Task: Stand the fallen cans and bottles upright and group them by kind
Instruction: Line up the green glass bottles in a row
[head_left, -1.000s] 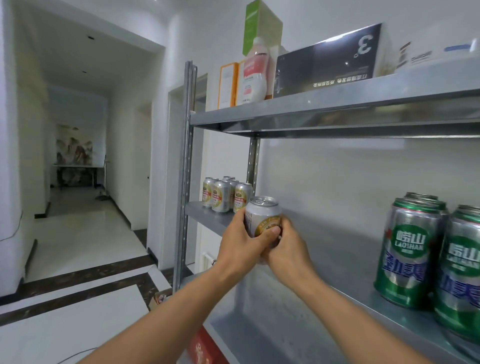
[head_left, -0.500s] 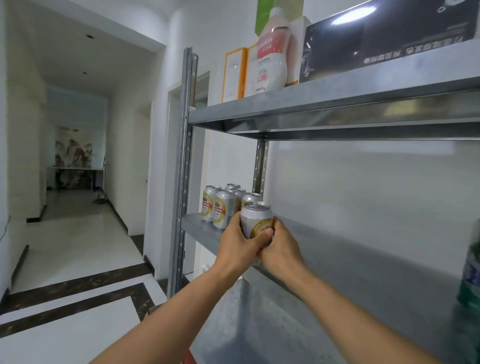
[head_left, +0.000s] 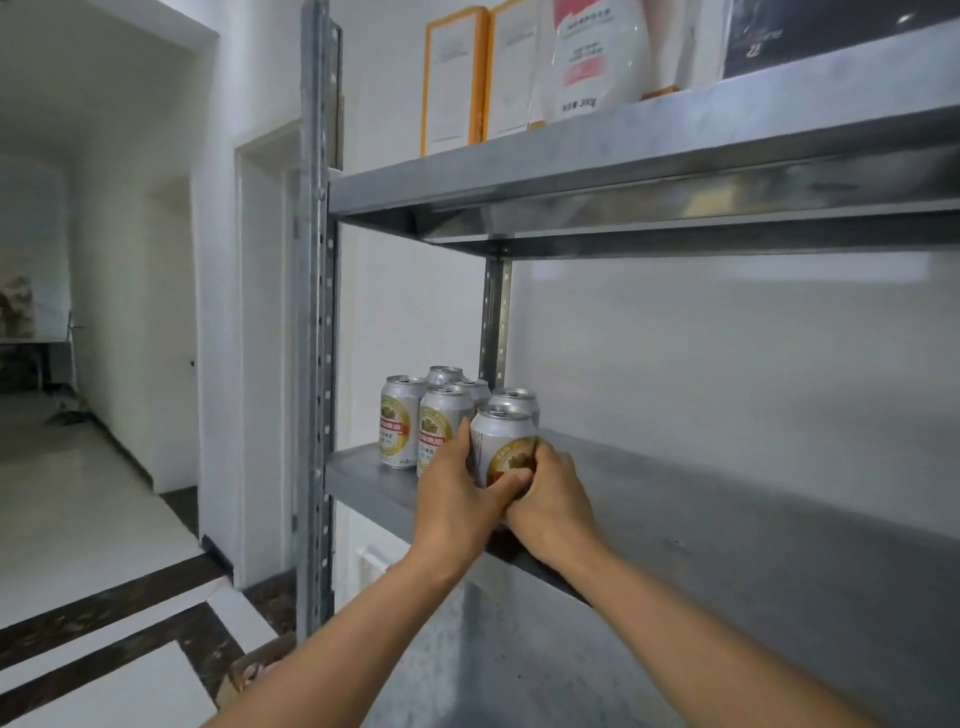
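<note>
I see both bare hands wrapped around one silver aluminium beer can with a gold and red label (head_left: 503, 447), which stands upright at the near edge of the grey metal middle shelf (head_left: 727, 519). My left hand (head_left: 457, 493) covers the can's left side, and its fingers (head_left: 511, 480) curl across the lower front of the label. My right hand (head_left: 553, 493) presses in from the right and below, its fingers (head_left: 545, 451) closed against the can's right wall. So both sets of fingers are holding the can, narrow around its body. I cannot tell whether the can's base rests on the shelf, because the hands hide it.

Just behind and to the left of the held can stands a cluster of matching silver cans with gold and red labels (head_left: 415, 421), all upright and packed close together near the shelf's left end. The held can sits right beside the nearest of them; I cannot tell if they touch.

A perforated grey steel upright post (head_left: 318, 322) carries the shelf on the left. On the grey metal upper shelf (head_left: 649, 145) stand two orange-edged white boxes (head_left: 470, 78) side by side, then a white plastic bottle with a pink label (head_left: 597, 57), and a dark box (head_left: 831, 31) to the right of it. To the left, a pale corridor (head_left: 78, 415) opens up.
</note>
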